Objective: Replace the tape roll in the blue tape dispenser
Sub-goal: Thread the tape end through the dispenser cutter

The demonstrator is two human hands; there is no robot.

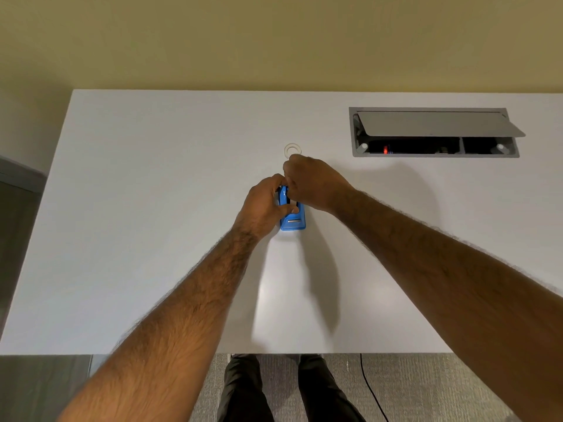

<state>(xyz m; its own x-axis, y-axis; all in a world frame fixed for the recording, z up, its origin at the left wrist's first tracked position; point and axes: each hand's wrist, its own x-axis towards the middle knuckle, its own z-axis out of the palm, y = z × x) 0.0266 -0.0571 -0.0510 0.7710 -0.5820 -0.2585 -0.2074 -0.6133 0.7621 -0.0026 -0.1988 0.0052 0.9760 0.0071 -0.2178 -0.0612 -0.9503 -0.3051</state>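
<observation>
Blue dispenser (292, 220), centre of table (146, 214): left hand (264, 206) grips its side; right hand (312, 184) curled over its top, hold unclear. Clear roll (292, 149) just behind; open hatch (435, 129) far-right corner.

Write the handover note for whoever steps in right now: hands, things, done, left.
Left hand grips the blue tape dispenser from its left side, steadying it on the white table.
Right hand: fingers curled at the dispenser's roll well; what they pinch is hidden.
A clear tape roll lies flat on the table just beyond the hands.
Done: unclear; the well is hidden.
Left: probably seat a roll and thread the tape to the cutter.
</observation>
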